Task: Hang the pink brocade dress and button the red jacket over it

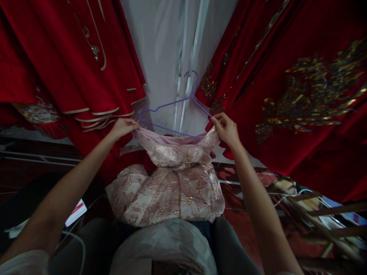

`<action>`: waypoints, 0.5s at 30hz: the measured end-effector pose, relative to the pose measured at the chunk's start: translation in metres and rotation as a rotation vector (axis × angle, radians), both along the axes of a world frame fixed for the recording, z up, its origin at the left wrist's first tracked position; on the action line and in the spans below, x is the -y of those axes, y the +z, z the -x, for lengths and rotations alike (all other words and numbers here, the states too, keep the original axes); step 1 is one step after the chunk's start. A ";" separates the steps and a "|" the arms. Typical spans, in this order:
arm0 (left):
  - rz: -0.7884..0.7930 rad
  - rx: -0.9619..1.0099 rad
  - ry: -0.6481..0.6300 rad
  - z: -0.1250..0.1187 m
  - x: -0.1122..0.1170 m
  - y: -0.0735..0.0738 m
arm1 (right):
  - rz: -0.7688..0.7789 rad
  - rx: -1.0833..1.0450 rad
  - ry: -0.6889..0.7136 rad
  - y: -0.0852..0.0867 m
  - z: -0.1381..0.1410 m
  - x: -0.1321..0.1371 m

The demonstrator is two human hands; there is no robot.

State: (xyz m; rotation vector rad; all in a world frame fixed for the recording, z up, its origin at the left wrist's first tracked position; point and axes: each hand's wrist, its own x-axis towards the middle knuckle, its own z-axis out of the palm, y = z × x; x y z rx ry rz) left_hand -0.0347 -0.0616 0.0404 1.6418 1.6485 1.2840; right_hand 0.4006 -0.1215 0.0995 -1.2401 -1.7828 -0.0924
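Note:
A pale pink brocade dress [177, 191] with gold threads hangs in front of me, its skirt resting over my lap. My left hand [124, 127] pinches the left top corner of its bodice. At the opposite corner, my right hand [225, 128] is closed with the thumb and fingers on the bodice edge, close to the hanger's arm. A purple wire hanger [172, 102] sits in the bodice opening, its hook pointing up and its lower bar running along the pink lining. How the dress is fastened to the hanger's ends is hidden by my fingers.
Red garments with pale trim [103, 88] hang at the left. Red cloth with gold sequin embroidery [309, 95] hangs at the right. Behind the hanger are a grey wall [160, 49] and metal poles. A wooden rack [318, 214] holding assorted items stands at lower right.

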 end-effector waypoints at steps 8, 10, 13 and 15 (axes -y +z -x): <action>-0.093 -0.028 0.092 -0.003 -0.029 0.026 | 0.001 0.032 0.017 0.003 -0.002 0.003; -0.029 -0.022 0.081 -0.009 -0.032 0.029 | -0.005 0.024 0.014 0.001 -0.002 0.002; 0.130 0.029 0.092 -0.018 -0.031 0.030 | -0.006 0.016 0.012 -0.002 -0.001 0.001; 0.179 0.065 0.101 -0.021 -0.030 0.030 | -0.002 0.015 0.013 -0.002 0.000 0.000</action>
